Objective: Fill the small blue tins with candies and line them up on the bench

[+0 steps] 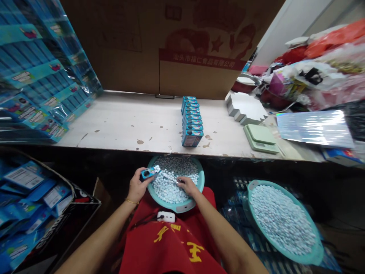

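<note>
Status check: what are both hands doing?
Left hand holding blue box, white pieces at one end. Right hand over basin, grip unclear. Nothing visibly blocking either.

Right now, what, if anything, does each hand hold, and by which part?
Left hand: blue box, toward the end away from the candies. Right hand: cannot be told.

At a white-topped workbench (122, 123), with a pale wall (288, 26) beyond
Worn through in brownish patches; lit across the top, sunk in deep shadow underneath.
</note>
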Motion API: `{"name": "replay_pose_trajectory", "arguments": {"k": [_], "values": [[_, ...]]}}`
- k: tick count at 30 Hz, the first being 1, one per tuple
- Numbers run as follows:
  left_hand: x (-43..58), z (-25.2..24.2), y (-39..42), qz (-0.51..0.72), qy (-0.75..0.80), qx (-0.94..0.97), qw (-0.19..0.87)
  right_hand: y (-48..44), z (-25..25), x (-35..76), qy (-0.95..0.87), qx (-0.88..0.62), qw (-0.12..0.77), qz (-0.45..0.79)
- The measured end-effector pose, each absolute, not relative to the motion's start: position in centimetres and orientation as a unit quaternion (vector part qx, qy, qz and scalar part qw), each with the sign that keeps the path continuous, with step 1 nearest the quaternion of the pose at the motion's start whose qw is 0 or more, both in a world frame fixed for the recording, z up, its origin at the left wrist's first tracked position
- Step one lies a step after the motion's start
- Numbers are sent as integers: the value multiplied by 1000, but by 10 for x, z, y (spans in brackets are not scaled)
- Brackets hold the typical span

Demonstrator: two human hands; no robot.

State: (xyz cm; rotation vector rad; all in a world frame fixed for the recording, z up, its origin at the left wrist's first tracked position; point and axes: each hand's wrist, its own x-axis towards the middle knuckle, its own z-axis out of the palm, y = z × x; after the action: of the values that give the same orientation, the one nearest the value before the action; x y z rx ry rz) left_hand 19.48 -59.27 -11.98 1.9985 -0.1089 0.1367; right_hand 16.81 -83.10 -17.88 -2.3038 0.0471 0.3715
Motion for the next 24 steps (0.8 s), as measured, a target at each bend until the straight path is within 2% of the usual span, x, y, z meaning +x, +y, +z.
{"name": "replay_pose_trajectory", "arguments": {"k": [6,9,11,16,18,21,24], "values": [[196,-124,-599,52,-35,841,537,-854,-135,158,2,-864,484,140],[194,-122,-608,41,-61,854,515,-856,-92,153,-27,-867,477,141],[193,-123,-615,32,-85,867,490,-850,-64,152,-54,-900,407,142],[189,-127,-624,52,-144,886,437,-814,-13,155,-71,-973,143,168],[188,-129,-625,57,-161,889,424,-798,0,156,-71,-980,70,172],[187,-127,-624,54,-160,885,434,-786,13,156,-88,-983,29,161],[186,-125,-617,40,-140,868,475,-797,20,150,-96,-984,44,146]]}}
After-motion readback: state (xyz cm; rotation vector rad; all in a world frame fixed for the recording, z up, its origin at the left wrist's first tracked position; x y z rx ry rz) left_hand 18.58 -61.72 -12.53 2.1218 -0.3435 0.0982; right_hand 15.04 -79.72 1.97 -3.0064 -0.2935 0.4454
